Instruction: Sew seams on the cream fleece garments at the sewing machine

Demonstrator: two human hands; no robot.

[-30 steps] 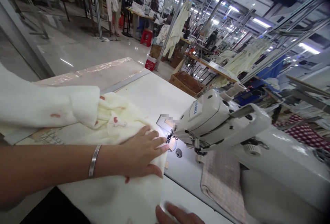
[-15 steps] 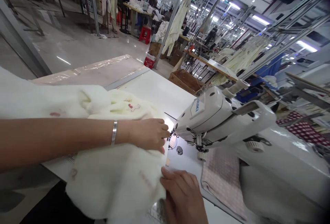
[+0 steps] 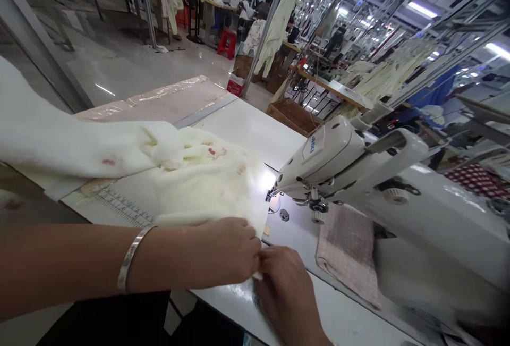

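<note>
A cream, printed piece of fabric (image 3: pixel 203 186) lies bunched over the white table, its right edge under the lit needle area of a sewing machine (image 3: pixel 330 165). My left hand (image 3: pixel 229 250), with a silver bangle on the wrist, is closed on the fabric's near edge. Fingertips against it, my right hand (image 3: pixel 285 282) pinches the same edge at the near right corner. Both hands are on the near side of the needle. The fingertips are partly hidden where the hands meet.
Folded pink checked cloth (image 3: pixel 350 255) lies under the machine arm. A printed ruler scale (image 3: pixel 123 205) runs along the table at left. Beyond the table stand a cardboard box (image 3: pixel 295 115), a metal pole (image 3: pixel 265 32) and a red stool (image 3: pixel 227 43).
My left hand has come back from beside the needle toward me and now meets my right hand. The near part of the fabric, which hung over the table edge, has been drawn up.
</note>
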